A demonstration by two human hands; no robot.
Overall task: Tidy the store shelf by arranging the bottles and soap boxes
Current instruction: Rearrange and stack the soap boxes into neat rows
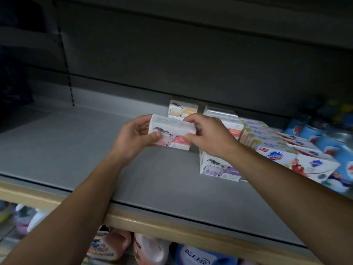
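Note:
A small stack of white soap boxes with a pink animal print (172,133) is held just above the grey shelf (76,150). My left hand (136,138) grips its left end, thumb on the front face. My right hand (207,135) pinches its right end from above. Behind stands a yellow-print soap box (182,109). To the right are a purple-print soap box (219,168), a taller white stack (221,113), yellow-green boxes (256,131) and red-and-white soap boxes (298,157).
Blue packets (324,138) crowd the shelf's far right, blurred. Below the wooden shelf edge (172,224) stand pink bottles (112,243) and a blue bottle (198,257). The shelf's left half is bare grey surface, with a dark back panel behind.

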